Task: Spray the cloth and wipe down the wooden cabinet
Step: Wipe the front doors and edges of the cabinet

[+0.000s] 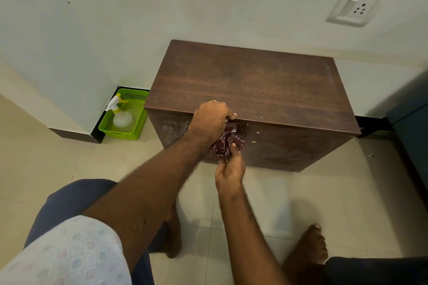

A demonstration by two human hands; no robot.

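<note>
Low dark-brown wooden cabinet [252,85] stood against the wall. Left hand [212,118] curled over its front top edge, pinning the bunched maroon checked cloth [223,143] — right hand [229,169] pinched the cloth's lower end. Clear spray bottle [122,118] sat in a green plastic basket [129,133], left of cabinet.

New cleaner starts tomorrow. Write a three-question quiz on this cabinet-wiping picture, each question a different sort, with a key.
1. True or false: the spray bottle stands on top of the wooden cabinet.
2. Which hand grips the cabinet's front top edge? A) left hand B) right hand
3. Fill in: both hands hold the maroon checked ____.

Key: 1 false, it sits in the green basket on the floor; 2 A; 3 cloth.
</note>
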